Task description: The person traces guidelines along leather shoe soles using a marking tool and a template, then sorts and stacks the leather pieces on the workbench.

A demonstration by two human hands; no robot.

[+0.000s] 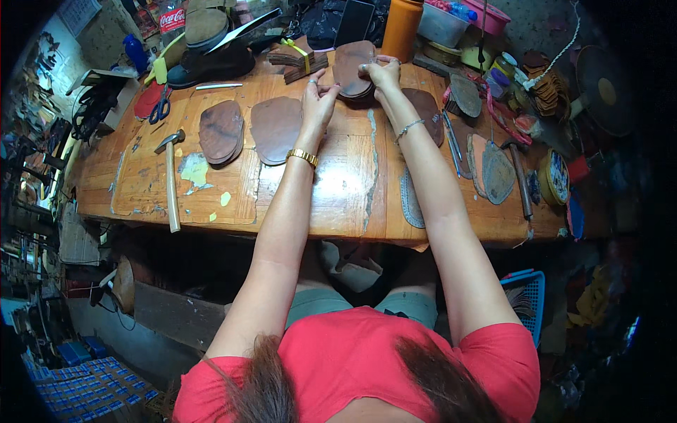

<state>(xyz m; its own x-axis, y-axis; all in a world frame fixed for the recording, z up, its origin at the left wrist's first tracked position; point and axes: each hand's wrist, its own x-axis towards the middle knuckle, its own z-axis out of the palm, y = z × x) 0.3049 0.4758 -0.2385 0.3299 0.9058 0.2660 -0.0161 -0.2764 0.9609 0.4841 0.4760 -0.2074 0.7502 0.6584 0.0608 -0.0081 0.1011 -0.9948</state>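
A stack of brown rounded leather pieces [355, 62] is at the far middle of the wooden table. My right hand [384, 76] grips the stack's right edge, its thumb on the top piece. My left hand [319, 99] is open by the stack's lower left edge, fingers apart; whether a fingertip touches the leather I cannot tell. Left of that hand lie a single-looking leather piece [277, 130] and another small leather stack [221, 132]. Beyond it sits a bundle of brown leather pieces [290, 65] with a yellow tie. Under my right forearm, another brown leather piece [425, 113] is partly hidden.
A hammer [171, 180] and blue-handled scissors [161, 106] lie at the left. A dark shoe [211, 67] and an orange bottle [403, 29] stand at the back. Sole-shaped pieces [498, 176], another hammer [520, 180] and a round tin [554, 178] crowd the right.
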